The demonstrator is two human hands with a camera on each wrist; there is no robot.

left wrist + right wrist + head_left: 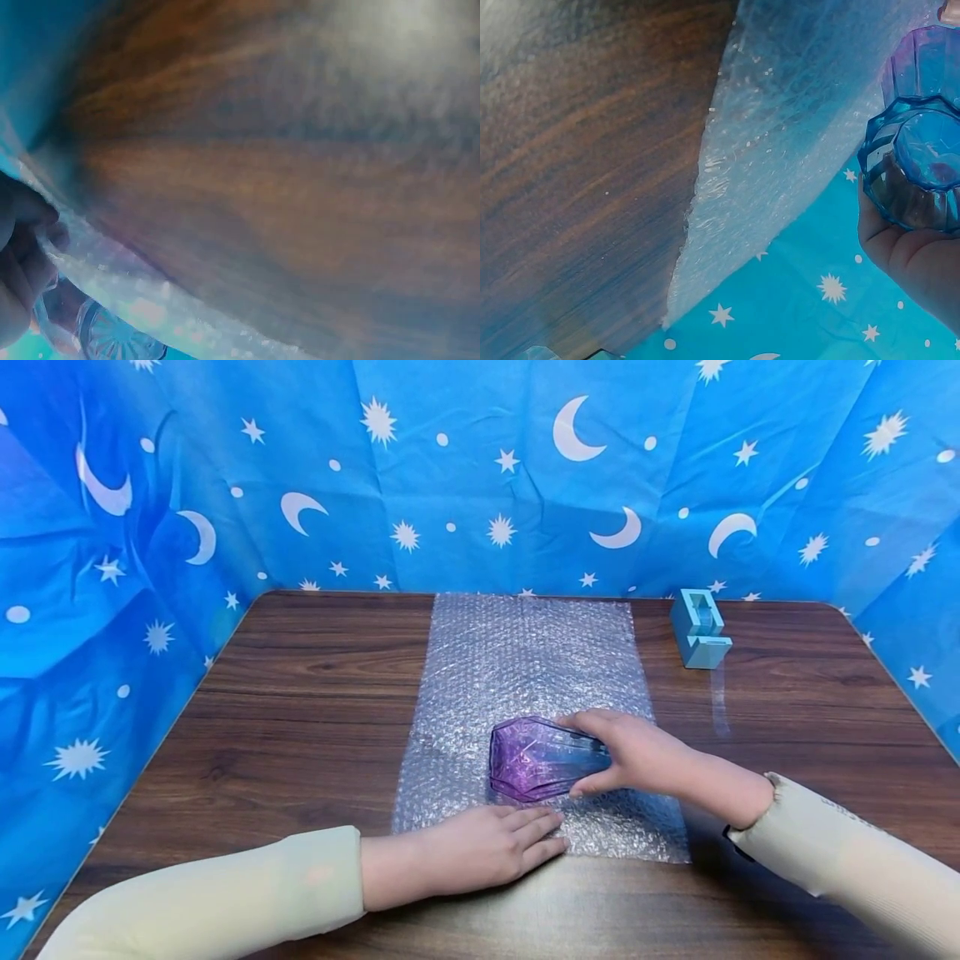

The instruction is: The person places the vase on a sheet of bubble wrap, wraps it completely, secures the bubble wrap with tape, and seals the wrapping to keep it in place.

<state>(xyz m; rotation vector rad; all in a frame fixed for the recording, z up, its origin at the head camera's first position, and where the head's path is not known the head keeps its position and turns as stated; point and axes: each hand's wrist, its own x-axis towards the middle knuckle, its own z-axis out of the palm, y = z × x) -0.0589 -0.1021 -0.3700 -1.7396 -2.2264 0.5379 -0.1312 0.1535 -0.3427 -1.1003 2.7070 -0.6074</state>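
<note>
A faceted glass vase (pixel 528 760), purple at one end fading to blue at the other, lies on its side over a sheet of bubble wrap (pixel 487 668). My right hand (pixel 637 752) grips its blue end, thumb and fingers on opposite sides. The right wrist view shows the vase's open blue mouth (pixel 915 165). My left hand (pixel 495 847) rests on the near edge of the bubble wrap, fingers stretched out just in front of the vase. In the left wrist view, the left fingers (pixel 26 247) show at the edge, beside the bubble wrap.
A light-blue tape dispenser (pixel 699 631) stands toward the back right of the wooden table (pixel 300 710), with a strip of clear tape (pixel 719 702) trailing from it. A blue cloth (pixel 465 477) with white moons and stars hangs behind and around the table.
</note>
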